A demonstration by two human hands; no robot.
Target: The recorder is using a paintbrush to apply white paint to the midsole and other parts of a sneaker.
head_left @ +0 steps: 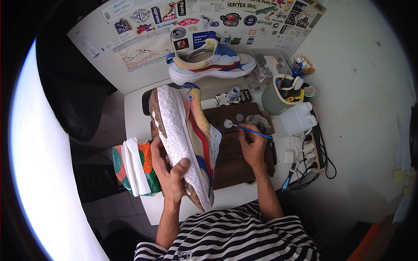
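My left hand (172, 179) grips a multicoloured sneaker (198, 132), tilted so part of its sole faces up. The sole is white with brown sections; the upper shows cream, red, yellow and blue. In my right hand (252, 152) is a thin blue-handled paintbrush (257, 132), pinched between the fingers. Its tip is at a small white cap (227, 124) on the dark wooden board (230, 152). A second small round lid (239, 117) lies close by. Beside it sits a crumpled grey cloth (257, 123).
Behind stands a similar sneaker (213, 67). An open small bottle (234, 92) is near it. To the right are a tool-filled bucket (276, 95), a translucent container (296, 119), a power strip (310, 150) with cables and a blue brush (288, 178). A tissue pack (136, 167) lies left.
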